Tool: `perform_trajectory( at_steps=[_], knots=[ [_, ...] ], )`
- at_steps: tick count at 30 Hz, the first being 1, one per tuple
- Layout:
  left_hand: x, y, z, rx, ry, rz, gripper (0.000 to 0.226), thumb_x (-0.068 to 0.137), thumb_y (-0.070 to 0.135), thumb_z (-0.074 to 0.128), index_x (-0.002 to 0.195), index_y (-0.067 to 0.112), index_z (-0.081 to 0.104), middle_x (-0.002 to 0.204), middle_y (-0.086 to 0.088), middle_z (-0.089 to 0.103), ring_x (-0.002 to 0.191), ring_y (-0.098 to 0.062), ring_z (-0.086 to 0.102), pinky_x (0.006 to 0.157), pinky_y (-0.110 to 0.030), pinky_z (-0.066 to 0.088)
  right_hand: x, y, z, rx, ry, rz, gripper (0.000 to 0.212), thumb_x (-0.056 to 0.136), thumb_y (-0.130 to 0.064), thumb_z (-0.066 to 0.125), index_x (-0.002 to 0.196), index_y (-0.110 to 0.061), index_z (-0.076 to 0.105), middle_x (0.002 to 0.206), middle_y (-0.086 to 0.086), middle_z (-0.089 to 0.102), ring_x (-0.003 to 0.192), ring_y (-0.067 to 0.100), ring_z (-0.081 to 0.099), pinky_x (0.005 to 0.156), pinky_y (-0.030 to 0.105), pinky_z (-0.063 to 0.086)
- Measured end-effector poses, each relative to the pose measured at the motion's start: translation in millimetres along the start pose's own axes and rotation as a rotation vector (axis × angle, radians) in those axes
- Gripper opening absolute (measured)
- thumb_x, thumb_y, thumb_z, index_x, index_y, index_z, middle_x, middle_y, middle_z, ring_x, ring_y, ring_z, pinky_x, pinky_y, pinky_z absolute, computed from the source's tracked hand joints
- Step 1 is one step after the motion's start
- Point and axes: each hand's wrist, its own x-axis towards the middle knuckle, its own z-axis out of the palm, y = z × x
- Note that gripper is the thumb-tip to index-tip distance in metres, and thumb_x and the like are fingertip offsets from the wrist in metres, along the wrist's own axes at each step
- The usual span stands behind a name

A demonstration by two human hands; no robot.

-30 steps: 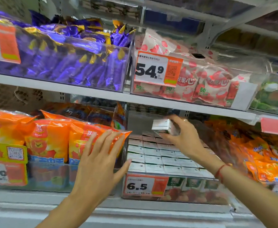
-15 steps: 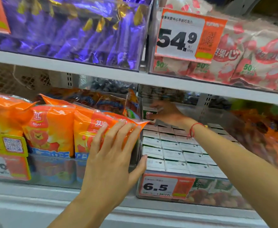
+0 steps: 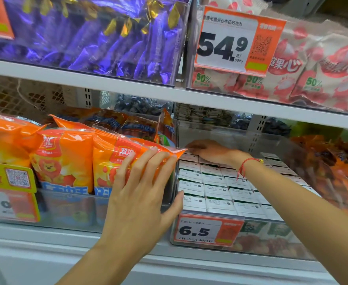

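Rows of small white cartons (image 3: 216,190) fill a clear bin (image 3: 271,239) on the lower shelf. My right hand (image 3: 210,151) reaches deep into the bin's back left corner. It lies palm down on the rear row, fingers stretched to the left. No carton shows apart from the rows under it. My left hand (image 3: 140,202) presses flat, fingers spread, against the orange snack bags (image 3: 66,157) in the neighbouring bin, its thumb at the divider between the two bins.
A 6.5 price tag (image 3: 199,231) hangs on the carton bin's front. The upper shelf (image 3: 127,87) sits low above, carrying purple candies (image 3: 97,33), red-and-white packs (image 3: 313,79) and a 54.9 tag (image 3: 230,42). More orange packets (image 3: 343,182) lie to the right.
My right hand carried a small white carton from above the bin to the back left corner and has sunk onto the rear row. The left hand stayed pressed on the orange bags.
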Motion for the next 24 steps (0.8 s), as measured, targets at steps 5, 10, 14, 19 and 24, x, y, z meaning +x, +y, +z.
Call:
perform_trajectory(
  at_steps=[5,10,14,19,24],
  knots=[
    [0,1,0,0.001,0.003,-0.004,0.060,0.086,0.049,0.045,0.132,0.013,0.057,0.131,-0.006,0.056,0.130,-0.024,0.038,0.112,-0.047,0.024,-5,10,-27,0.035,0.108,0.000,0.038,0.099,-0.005,0.042,0.130,-0.021,0.059,0.139,0.004,0.055,0.128,0.021,0.049,0.105,0.027,0.035],
    [0,0,2,0.008,0.013,0.005,0.059,0.085,0.049,0.046,0.132,0.014,0.057,0.132,-0.004,0.051,0.130,-0.024,0.037,0.113,-0.046,0.024,-13,24,-37,-0.110,-0.105,0.069,0.038,0.096,-0.021,0.055,0.134,-0.020,0.056,0.139,0.001,0.054,0.124,0.018,0.049,0.104,0.029,0.034],
    [-1,0,1,0.015,0.013,0.009,0.059,0.085,0.049,0.047,0.132,0.014,0.056,0.132,-0.004,0.051,0.130,-0.024,0.037,0.113,-0.046,0.024,-5,23,-28,-0.129,-0.165,0.114,0.046,0.098,-0.038,0.051,0.139,-0.019,0.050,0.144,0.002,0.050,0.129,0.022,0.047,0.104,0.031,0.034],
    [-1,0,2,0.011,0.014,0.004,0.059,0.086,0.049,0.045,0.132,0.014,0.057,0.132,-0.004,0.053,0.130,-0.024,0.037,0.114,-0.044,0.021,-8,26,-20,-0.080,-0.060,0.048,0.041,0.099,-0.039,0.049,0.131,-0.014,0.056,0.134,0.008,0.058,0.117,0.024,0.055,0.102,0.036,0.043],
    [-1,0,3,0.000,0.039,0.010,0.060,0.085,0.048,0.047,0.133,0.014,0.055,0.133,-0.004,0.048,0.131,-0.025,0.036,0.114,-0.045,0.021,-40,24,-27,-0.087,0.310,-0.025,0.045,0.101,-0.034,0.046,0.143,-0.019,0.042,0.144,0.005,0.049,0.129,0.026,0.048,0.102,0.033,0.039]
  ],
)
